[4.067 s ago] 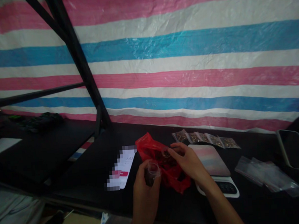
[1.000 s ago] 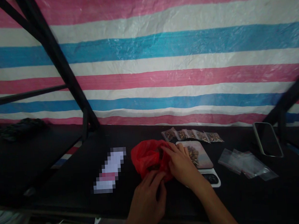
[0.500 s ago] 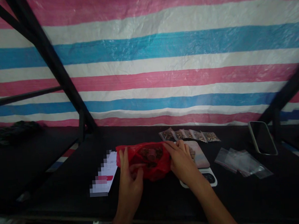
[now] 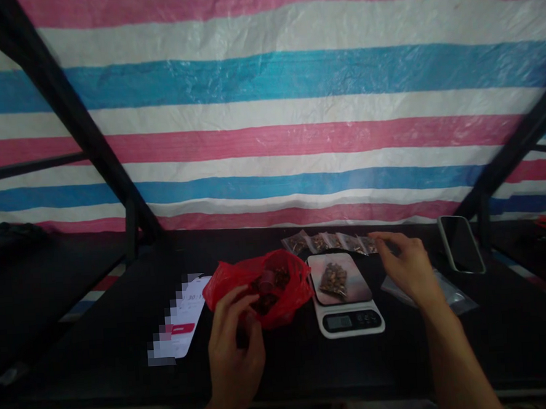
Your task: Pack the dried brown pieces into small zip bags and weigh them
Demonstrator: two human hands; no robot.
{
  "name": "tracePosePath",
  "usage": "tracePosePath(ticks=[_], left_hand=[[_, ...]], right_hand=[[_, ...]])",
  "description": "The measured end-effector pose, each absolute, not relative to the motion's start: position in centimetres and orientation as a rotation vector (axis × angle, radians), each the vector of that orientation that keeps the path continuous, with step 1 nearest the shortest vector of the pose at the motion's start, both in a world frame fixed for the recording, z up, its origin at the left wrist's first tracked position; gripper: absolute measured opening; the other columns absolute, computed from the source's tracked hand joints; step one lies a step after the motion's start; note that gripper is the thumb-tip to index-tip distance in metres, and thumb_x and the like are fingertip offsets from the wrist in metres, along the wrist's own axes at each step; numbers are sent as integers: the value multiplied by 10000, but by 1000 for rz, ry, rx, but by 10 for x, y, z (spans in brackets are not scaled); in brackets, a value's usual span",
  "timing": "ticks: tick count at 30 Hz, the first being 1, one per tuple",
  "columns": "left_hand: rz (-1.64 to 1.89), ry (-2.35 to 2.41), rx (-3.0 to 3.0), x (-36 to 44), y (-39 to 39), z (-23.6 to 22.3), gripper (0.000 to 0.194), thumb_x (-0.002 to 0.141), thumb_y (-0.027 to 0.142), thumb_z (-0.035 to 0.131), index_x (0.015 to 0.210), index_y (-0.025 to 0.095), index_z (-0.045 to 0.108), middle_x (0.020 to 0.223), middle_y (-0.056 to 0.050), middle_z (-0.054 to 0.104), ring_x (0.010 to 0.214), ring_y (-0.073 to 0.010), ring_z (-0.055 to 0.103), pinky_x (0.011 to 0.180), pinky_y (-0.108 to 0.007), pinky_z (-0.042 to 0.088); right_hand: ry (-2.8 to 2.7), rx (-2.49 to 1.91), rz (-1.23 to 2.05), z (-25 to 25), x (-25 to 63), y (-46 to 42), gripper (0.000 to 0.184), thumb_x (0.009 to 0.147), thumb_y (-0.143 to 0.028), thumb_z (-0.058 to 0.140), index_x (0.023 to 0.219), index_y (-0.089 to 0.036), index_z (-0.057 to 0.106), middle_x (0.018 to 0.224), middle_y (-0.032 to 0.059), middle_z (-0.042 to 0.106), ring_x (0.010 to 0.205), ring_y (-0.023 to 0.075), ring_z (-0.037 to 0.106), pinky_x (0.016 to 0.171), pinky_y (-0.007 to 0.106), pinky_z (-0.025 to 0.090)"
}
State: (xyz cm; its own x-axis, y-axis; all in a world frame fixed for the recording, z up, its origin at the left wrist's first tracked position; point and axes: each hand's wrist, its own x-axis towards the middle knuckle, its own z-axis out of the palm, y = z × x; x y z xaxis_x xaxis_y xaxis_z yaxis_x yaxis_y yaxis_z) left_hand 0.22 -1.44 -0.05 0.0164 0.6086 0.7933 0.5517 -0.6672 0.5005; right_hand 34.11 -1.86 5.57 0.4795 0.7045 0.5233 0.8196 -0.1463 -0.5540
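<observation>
My left hand (image 4: 235,342) is at the front rim of a crumpled red plastic bag (image 4: 300,283), its fingers bent and apart from the thumb. Inside the open bag are dark brown bits and a small reddish cup (image 4: 267,281). My right hand (image 4: 407,269) reaches over to the right end of a row of small clear packets (image 4: 319,243) of brown pieces. Its fingers stretch out over the last packet; I cannot tell whether they touch it. Between the hands sits a white digital scale (image 4: 322,325) with a small packet of brown pieces (image 4: 335,279) on its plate.
Clear flat bags (image 4: 457,295) lie partly under my right forearm. A phone (image 4: 461,245) leans at the back right. Another lit phone screen (image 4: 185,321) lies left of the red bag. Black frame bars (image 4: 94,147) and a striped sheet (image 4: 295,117) stand behind the black table (image 4: 357,366).
My right hand has let go of the red bag's rim and moved right to the packets, uncovering the scale. The red bag has sagged. My left hand has slid slightly down its front.
</observation>
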Motion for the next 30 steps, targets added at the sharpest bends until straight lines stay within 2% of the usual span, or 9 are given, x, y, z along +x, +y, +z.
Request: tracePosePath(ticks=[4, 11, 16, 24, 27, 30], left_hand=[[1824, 1247, 2267, 4, -18, 2, 249, 975, 40, 547, 1069, 242, 660, 1140, -59, 661, 1053, -190, 673, 891, -339, 584], [1892, 1121, 2425, 7, -30, 2, 325, 926, -60, 559, 1022, 230, 670, 1087, -52, 625, 935, -148, 653, 749, -254, 581], [1862, 972, 2487, 10, -36, 5, 325, 911, -91, 539, 1004, 193, 666, 1063, -46, 613, 943, -115, 641, 778, -185, 567], [1827, 915, 2464, 12, -40, 2, 322, 922, -67, 513, 1024, 196, 668, 1061, -37, 616, 921, -104, 652, 783, -165, 559], [1821, 915, 2426, 16, -44, 1, 317, 929, -57, 509, 1019, 205, 663, 1051, -28, 607, 912, -102, 652, 786, -171, 556], [1835, 943, 2341, 22, -48, 1, 305, 947, -40, 514, 1054, 213, 646, 1057, -27, 613, 940, -113, 655, 830, -196, 554]], right_hand=[[-1333, -1927, -75, 43, 343, -16, 310, 946, -333, 559, 1053, -275, 844, 1134, 102, 814, 1065, 324, 694, 988, 498, 478], [-1458, -2059, 24, 35, 322, -4, 298, 944, -391, 613, 1087, -291, 854, 1119, 96, 776, 1205, 365, 599, 1003, 515, 427], [-1450, -2054, 68, 28, 320, -2, 285, 941, -399, 627, 1050, -277, 860, 1121, 114, 753, 1177, 373, 595, 1002, 529, 416], [-1442, -1935, 165, 21, 318, 5, 304, 887, -470, 622, 889, -239, 820, 1110, 138, 742, 1155, 400, 587, 1019, 603, 415], [-1476, -1805, 242, 30, 314, 1, 307, 895, -455, 579, 878, -215, 768, 1035, 121, 749, 1051, 332, 648, 985, 520, 479], [-1533, -1649, 360, 55, 301, -12, 347, 955, -486, 519, 958, -204, 722, 898, 75, 743, 843, 243, 682, 791, 366, 542]])
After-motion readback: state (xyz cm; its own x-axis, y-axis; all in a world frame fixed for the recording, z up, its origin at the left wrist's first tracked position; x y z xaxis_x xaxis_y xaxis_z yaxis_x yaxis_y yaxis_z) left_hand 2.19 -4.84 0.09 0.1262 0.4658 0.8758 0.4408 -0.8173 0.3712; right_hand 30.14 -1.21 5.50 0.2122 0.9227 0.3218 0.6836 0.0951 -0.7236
